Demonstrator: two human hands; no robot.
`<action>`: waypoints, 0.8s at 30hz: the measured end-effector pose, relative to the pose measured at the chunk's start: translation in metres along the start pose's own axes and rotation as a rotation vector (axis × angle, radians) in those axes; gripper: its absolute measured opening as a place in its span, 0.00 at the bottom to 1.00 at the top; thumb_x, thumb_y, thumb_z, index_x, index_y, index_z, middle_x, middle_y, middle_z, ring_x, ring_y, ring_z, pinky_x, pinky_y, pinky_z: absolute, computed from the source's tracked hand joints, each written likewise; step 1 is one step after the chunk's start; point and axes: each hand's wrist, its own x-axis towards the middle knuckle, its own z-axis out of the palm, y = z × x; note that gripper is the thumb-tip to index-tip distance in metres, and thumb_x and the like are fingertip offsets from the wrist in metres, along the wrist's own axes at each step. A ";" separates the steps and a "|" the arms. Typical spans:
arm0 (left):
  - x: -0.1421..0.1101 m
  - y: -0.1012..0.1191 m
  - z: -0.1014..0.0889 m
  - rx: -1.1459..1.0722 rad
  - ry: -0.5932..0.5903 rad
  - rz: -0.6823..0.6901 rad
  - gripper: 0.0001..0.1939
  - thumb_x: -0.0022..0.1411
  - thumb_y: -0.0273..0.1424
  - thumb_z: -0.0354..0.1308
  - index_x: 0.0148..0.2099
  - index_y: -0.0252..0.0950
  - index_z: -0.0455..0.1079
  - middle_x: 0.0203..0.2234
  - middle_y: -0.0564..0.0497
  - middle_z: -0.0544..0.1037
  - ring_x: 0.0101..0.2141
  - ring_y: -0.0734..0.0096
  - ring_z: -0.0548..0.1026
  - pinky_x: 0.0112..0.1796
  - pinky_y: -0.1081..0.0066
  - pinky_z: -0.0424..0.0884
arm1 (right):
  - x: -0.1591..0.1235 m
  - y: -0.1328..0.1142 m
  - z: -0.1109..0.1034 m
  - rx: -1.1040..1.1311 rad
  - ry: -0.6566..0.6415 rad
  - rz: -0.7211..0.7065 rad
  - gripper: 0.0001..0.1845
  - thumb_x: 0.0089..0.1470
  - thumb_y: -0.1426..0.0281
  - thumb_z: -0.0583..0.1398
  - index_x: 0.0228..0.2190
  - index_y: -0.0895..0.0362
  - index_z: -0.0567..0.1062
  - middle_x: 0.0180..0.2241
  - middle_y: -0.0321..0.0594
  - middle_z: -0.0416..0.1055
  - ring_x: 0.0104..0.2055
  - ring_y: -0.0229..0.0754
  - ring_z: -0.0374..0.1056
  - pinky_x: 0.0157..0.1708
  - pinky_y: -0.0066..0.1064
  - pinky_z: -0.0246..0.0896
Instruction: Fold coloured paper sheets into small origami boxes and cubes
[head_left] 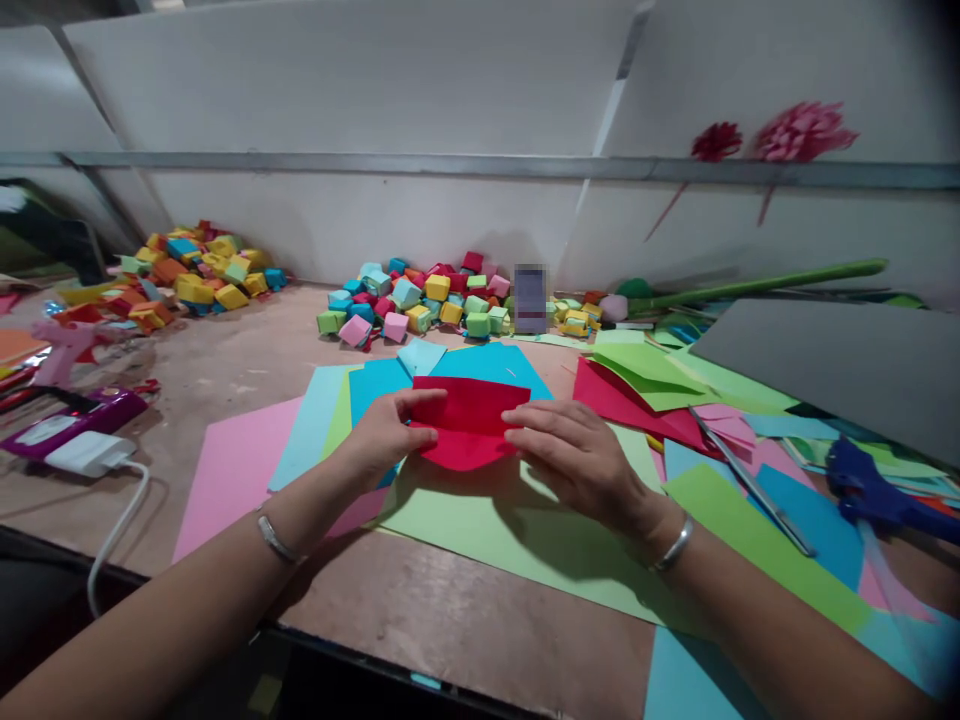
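Together, left hand (pixel 384 430), right hand (pixel 581 455), angled inward, holding red paper (pixel 472 432)

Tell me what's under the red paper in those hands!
A pale green sheet shows below the red paper, which the left hand and right hand hold at its sides. A blue sheet shows past the paper's far edge. What lies straight beneath is covered from view.

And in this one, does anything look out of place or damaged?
To the right, loose papers overlap at uneven angles with a slim metal tool lying aslant on them, which looks untidy. A pixelated patch blurs something beside the paper cubes. The red paper between the left hand and right hand is folded, with no visible tear.
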 end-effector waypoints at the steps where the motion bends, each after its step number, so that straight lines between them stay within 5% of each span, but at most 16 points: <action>1: 0.000 0.000 -0.001 -0.010 -0.009 0.004 0.31 0.40 0.21 0.65 0.52 0.33 0.73 0.50 0.41 0.76 0.37 0.65 0.76 0.32 0.70 0.71 | 0.000 0.001 -0.001 0.055 -0.065 -0.007 0.18 0.58 0.71 0.58 0.51 0.52 0.71 0.52 0.45 0.71 0.54 0.47 0.65 0.51 0.42 0.61; 6: 0.001 0.000 -0.004 -0.077 -0.016 -0.019 0.39 0.42 0.22 0.63 0.60 0.34 0.65 0.50 0.39 0.75 0.26 0.76 0.72 0.27 0.73 0.68 | 0.001 0.008 -0.004 0.184 -0.256 0.045 0.36 0.52 0.57 0.64 0.58 0.57 0.63 0.57 0.53 0.64 0.59 0.52 0.59 0.55 0.46 0.58; 10: 0.004 -0.005 -0.005 -0.057 -0.030 -0.029 0.39 0.43 0.23 0.62 0.60 0.31 0.65 0.46 0.38 0.76 0.26 0.76 0.72 0.27 0.71 0.69 | 0.001 0.008 -0.003 0.022 -0.233 -0.017 0.14 0.58 0.69 0.59 0.47 0.53 0.74 0.49 0.45 0.73 0.53 0.48 0.65 0.49 0.43 0.60; 14: 0.008 -0.009 -0.007 0.061 0.025 0.074 0.38 0.44 0.22 0.61 0.60 0.38 0.66 0.54 0.39 0.71 0.42 0.59 0.74 0.36 0.62 0.72 | 0.004 -0.001 -0.001 -0.027 -0.348 -0.147 0.10 0.60 0.72 0.55 0.40 0.54 0.77 0.44 0.43 0.77 0.45 0.46 0.69 0.41 0.39 0.61; 18: 0.003 -0.004 -0.009 0.505 0.172 0.431 0.23 0.47 0.21 0.62 0.47 0.43 0.77 0.60 0.48 0.63 0.57 0.50 0.59 0.52 0.52 0.61 | 0.006 -0.007 0.003 0.111 -0.473 -0.076 0.11 0.62 0.72 0.54 0.34 0.57 0.77 0.36 0.45 0.77 0.37 0.41 0.70 0.36 0.34 0.63; 21: -0.007 0.001 -0.004 0.993 0.024 0.702 0.08 0.56 0.28 0.60 0.36 0.42 0.80 0.43 0.46 0.75 0.47 0.55 0.67 0.48 0.54 0.64 | 0.003 -0.005 0.007 0.273 -0.467 0.064 0.11 0.61 0.70 0.56 0.29 0.57 0.76 0.33 0.44 0.75 0.35 0.40 0.69 0.32 0.31 0.63; 24: -0.016 0.003 0.004 1.213 -0.099 0.736 0.08 0.59 0.31 0.59 0.32 0.40 0.79 0.41 0.44 0.75 0.43 0.56 0.69 0.42 0.58 0.65 | -0.001 0.000 0.013 0.369 -0.394 0.162 0.11 0.59 0.67 0.58 0.27 0.57 0.75 0.34 0.44 0.75 0.35 0.40 0.69 0.34 0.31 0.65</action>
